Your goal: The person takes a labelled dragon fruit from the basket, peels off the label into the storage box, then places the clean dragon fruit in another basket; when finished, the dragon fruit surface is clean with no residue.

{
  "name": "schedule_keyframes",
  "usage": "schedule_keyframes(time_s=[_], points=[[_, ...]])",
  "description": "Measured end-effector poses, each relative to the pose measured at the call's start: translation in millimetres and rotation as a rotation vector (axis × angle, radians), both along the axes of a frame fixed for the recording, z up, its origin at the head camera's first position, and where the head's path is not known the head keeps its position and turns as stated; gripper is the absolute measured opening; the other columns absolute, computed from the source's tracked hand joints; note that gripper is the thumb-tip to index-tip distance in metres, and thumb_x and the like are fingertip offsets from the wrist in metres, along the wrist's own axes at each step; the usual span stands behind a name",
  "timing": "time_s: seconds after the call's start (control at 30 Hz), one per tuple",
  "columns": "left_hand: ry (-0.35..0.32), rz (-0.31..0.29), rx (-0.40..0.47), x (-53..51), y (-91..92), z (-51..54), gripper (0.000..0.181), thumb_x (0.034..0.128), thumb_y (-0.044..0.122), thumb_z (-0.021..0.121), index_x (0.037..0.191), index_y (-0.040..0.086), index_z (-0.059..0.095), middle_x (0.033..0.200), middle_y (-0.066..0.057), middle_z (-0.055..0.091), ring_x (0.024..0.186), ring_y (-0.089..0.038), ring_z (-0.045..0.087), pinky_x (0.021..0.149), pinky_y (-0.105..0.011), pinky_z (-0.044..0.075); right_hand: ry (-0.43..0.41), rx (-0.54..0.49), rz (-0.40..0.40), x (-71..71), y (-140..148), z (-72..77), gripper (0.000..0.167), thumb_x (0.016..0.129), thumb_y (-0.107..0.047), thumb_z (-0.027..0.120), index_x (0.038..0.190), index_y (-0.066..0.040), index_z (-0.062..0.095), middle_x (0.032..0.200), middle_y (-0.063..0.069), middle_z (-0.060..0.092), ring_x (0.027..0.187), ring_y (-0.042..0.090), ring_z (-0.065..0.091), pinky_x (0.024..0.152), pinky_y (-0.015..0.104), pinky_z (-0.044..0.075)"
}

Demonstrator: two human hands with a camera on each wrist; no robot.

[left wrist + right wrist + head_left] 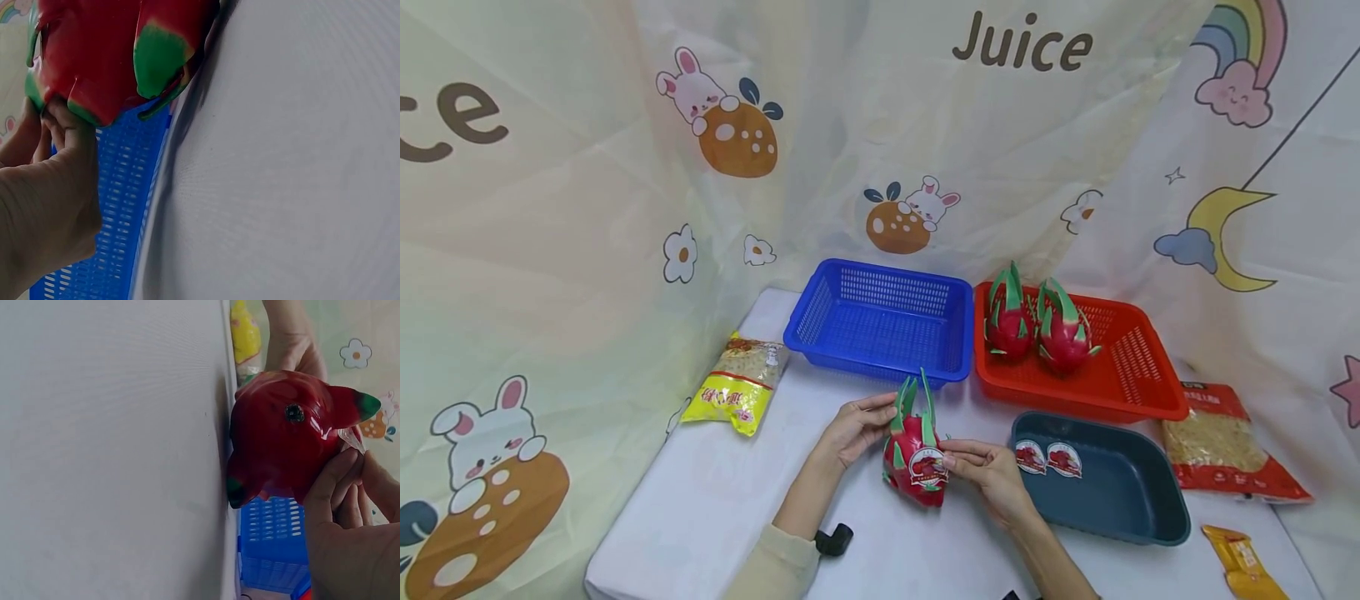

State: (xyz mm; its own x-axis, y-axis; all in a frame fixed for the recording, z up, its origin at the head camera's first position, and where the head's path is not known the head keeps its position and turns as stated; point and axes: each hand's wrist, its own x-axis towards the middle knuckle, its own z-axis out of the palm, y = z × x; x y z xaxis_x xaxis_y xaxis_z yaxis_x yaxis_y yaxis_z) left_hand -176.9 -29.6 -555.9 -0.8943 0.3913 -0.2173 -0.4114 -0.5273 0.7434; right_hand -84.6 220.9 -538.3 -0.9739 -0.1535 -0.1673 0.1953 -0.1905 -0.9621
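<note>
A red dragon fruit (pixel 898 454) with green leaf tips lies on the white table between the two hands. My left hand (pixel 856 432) grips it by its leafy end; in the left wrist view the thumb and fingers (pixel 65 128) pinch near a green tip. A round white sticker (pixel 927 468) with a red picture is on the fruit's near side. At that sticker's right edge, my right hand (pixel 992 477) pinches between thumb and fingers; in the right wrist view a clear edge (pixel 352 440) shows at the fingertips.
Behind stand a blue basket (pixel 880 369) and a red basket (pixel 1075 402) holding two dragon fruits (pixel 1067 337). Right of the hands is a dark tray (pixel 1120 483) with two round stickers (pixel 1064 460). Bags lie left (pixel 733 383) and right (pixel 1225 442), plus an orange packet (pixel 1242 562).
</note>
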Motion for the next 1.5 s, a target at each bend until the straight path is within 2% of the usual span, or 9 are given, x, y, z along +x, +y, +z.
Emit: schedule_keyframes(time_s=[0.23, 0.43, 0.6, 0.7, 1.03, 1.13, 1.23, 1.33, 1.5], points=[[-0.026, -0.006, 0.005, -1.4, -1.3, -0.4, 0.032, 0.0976, -0.015, 0.056, 0.114, 0.001, 0.078, 0.095, -0.006, 0.077, 0.087, -0.015, 0.074, 0.078, -0.028, 0.062, 0.0, 0.08, 0.029, -2.3, -1.1, 6.1, 0.039, 0.094, -0.008, 0.078, 0.126, 0.013, 0.068, 0.108, 0.014, 0.078, 0.099, 0.021, 0.076, 0.088, 0.035, 0.062], [-0.035, -0.004, -0.017, -0.7, 1.1, -1.2, 0.033, 0.0984, -0.016, 0.054, 0.127, -0.008, 0.069, 0.095, -0.007, 0.077, 0.087, -0.015, 0.074, 0.076, -0.027, 0.061, -0.014, 0.192, 0.034, -2.5, -3.3, 15.2, 0.037, 0.09, -0.014, 0.083, 0.119, 0.008, 0.074, 0.113, 0.017, 0.077, 0.103, 0.024, 0.072, 0.086, 0.036, 0.063], [-0.025, 0.01, -0.032, -1.0, 3.1, -1.8, 0.033, 0.0977, -0.015, 0.055, 0.127, -0.009, 0.069, 0.097, -0.008, 0.077, 0.087, -0.016, 0.074, 0.076, -0.027, 0.061, -0.018, 0.312, 0.028, -3.1, -7.9, 24.1, 0.03, 0.086, -0.017, 0.087, 0.108, 0.003, 0.08, 0.106, 0.016, 0.078, 0.099, 0.025, 0.074, 0.082, 0.033, 0.062], [-0.02, 0.008, -0.033, -1.3, 3.7, -1.9, 0.033, 0.0978, -0.015, 0.056, 0.127, -0.009, 0.069, 0.097, -0.007, 0.076, 0.087, -0.016, 0.073, 0.075, -0.027, 0.061, -0.023, 0.338, 0.035, -4.5, -8.5, 28.0, 0.028, 0.086, -0.016, 0.087, 0.104, 0.004, 0.08, 0.101, 0.014, 0.079, 0.093, 0.024, 0.076, 0.081, 0.032, 0.062], [-0.032, -0.024, -0.011, -0.7, 0.8, -0.2, 0.034, 0.0988, -0.015, 0.054, 0.131, -0.013, 0.064, 0.101, -0.011, 0.075, 0.088, -0.017, 0.073, 0.075, -0.029, 0.062, -0.008, 0.208, 0.131, -9.8, -3.3, 17.7, 0.03, 0.089, -0.006, 0.082, 0.109, 0.016, 0.073, 0.095, 0.009, 0.079, 0.079, 0.017, 0.076, 0.076, 0.033, 0.064], [-0.037, -0.023, -0.011, -1.8, 1.1, 0.1, 0.033, 0.0985, -0.015, 0.054, 0.128, -0.01, 0.068, 0.099, -0.01, 0.075, 0.085, -0.018, 0.073, 0.073, -0.03, 0.063, -0.025, 0.161, 0.127, -9.2, -1.3, 15.0, 0.024, 0.09, -0.005, 0.08, 0.107, 0.012, 0.076, 0.094, 0.005, 0.079, 0.079, 0.015, 0.075, 0.076, 0.032, 0.064], [-0.034, -0.017, -0.015, -3.1, 1.3, -0.6, 0.03, 0.1004, -0.013, 0.052, 0.125, -0.008, 0.07, 0.095, -0.008, 0.075, 0.083, -0.016, 0.072, 0.071, -0.028, 0.062, -0.069, 0.064, 0.126, -9.0, 1.3, 15.7, 0.013, 0.095, -0.005, 0.075, 0.105, 0.001, 0.081, 0.095, 0.003, 0.079, 0.082, 0.013, 0.073, 0.079, 0.03, 0.063], [-0.051, -0.012, -0.011, -4.1, 2.8, -2.5, 0.027, 0.1019, -0.01, 0.053, 0.12, -0.006, 0.073, 0.093, -0.008, 0.075, 0.081, -0.014, 0.07, 0.072, -0.025, 0.06, -0.081, 0.013, 0.098, -9.2, 3.7, 19.2, 0.012, 0.097, -0.006, 0.073, 0.103, -0.007, 0.083, 0.095, 0.002, 0.079, 0.085, 0.012, 0.074, 0.081, 0.029, 0.063], [-0.037, -0.049, -0.04, -0.9, 5.2, -4.8, 0.024, 0.1023, -0.006, 0.056, 0.118, -0.003, 0.074, 0.094, -0.007, 0.076, 0.081, -0.013, 0.07, 0.07, -0.024, 0.059, -0.065, 0.058, 0.081, -8.9, 7.4, 24.2, 0.016, 0.095, -0.006, 0.076, 0.108, -0.001, 0.081, 0.096, 0.004, 0.08, 0.086, 0.014, 0.075, 0.083, 0.032, 0.063]])
